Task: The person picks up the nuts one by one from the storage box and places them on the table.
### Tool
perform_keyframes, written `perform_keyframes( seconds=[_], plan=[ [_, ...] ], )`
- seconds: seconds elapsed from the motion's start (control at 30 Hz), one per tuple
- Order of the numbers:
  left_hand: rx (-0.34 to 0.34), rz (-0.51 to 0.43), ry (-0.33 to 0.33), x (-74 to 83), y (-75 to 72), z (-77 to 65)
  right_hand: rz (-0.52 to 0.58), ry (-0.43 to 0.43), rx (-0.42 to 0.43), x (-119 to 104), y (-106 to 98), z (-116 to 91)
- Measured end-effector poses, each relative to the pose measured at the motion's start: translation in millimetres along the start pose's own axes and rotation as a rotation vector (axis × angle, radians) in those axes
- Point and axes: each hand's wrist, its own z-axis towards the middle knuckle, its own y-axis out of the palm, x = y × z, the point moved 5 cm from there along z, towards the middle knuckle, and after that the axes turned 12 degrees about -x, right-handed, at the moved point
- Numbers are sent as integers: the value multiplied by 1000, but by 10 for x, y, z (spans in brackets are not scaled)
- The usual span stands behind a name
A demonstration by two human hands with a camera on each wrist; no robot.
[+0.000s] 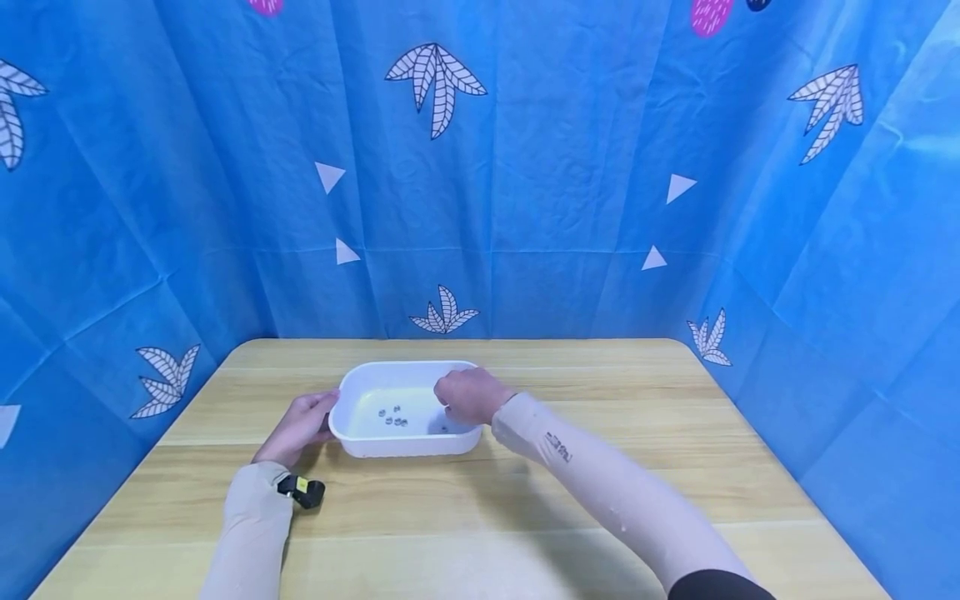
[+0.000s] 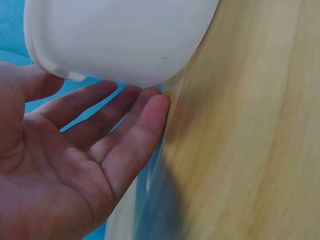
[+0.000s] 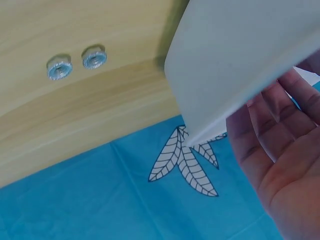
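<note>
A white plastic basin (image 1: 411,447) sits on the wooden table, with several small metal nuts (image 1: 397,422) on its floor toward the left. At its left end, my left hand (image 1: 302,423) holds the basin, thumb by the rim and fingers against the outer wall (image 2: 115,45). My right hand (image 1: 471,397) reaches over the right rim with its fingers inside, near another nut (image 1: 443,428). In the right wrist view the wall hides those fingertips, and I cannot tell whether they pinch a nut. Two flanged nuts (image 3: 94,57) rest on the wood beside the basin.
The wooden table (image 1: 637,467) runs back to a blue curtain (image 1: 570,208) with white leaf prints, which also stands along both sides. A small black camera (image 1: 303,490) is strapped at my left wrist.
</note>
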Motion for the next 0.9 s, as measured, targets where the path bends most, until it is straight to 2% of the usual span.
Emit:
perform_keyframes(
  seconds=[0.7,0.9],
  plan=[
    [-19,1,5,23,-8,6,32,-12,-4,-46,173,96],
    [-7,-6,-1,-5,1,8,59,4,-40,-56,209,135]
  ],
)
